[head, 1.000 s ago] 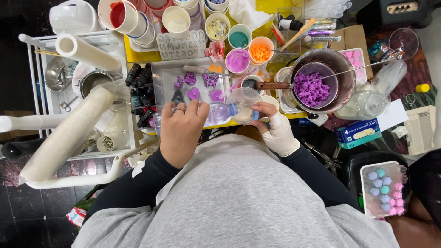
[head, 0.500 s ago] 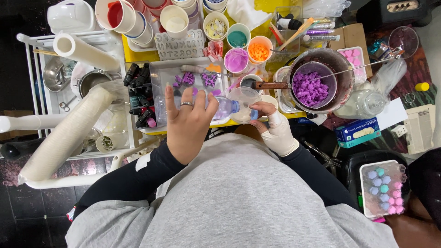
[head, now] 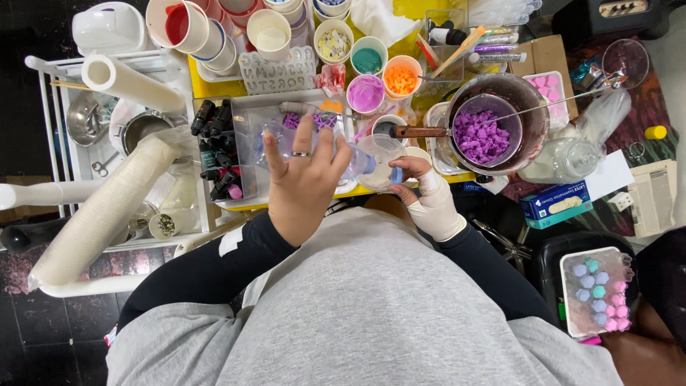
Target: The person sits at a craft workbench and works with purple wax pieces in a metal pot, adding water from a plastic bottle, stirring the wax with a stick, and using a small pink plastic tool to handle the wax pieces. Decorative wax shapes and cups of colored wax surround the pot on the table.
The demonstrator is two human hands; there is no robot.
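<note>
My left hand, bare with a ring, grips a clear plastic bottle lying on its side, its blue cap end pointing right. The bottle's mouth sits over a clear plastic cup that my right hand, in a white glove, holds by its near side. Behind the hands is a clear tray with purple moulded pieces.
A pot with purple lumps and a long handle stands to the right. Several paper cups of coloured material fill the back. Dark small bottles, paper rolls and a white rack lie left. A tray of pastel pieces sits lower right.
My left hand has lifted and tipped the bottle further over the cup, with its fingers spread wider. My right hand keeps hold of the cup in the same place.
</note>
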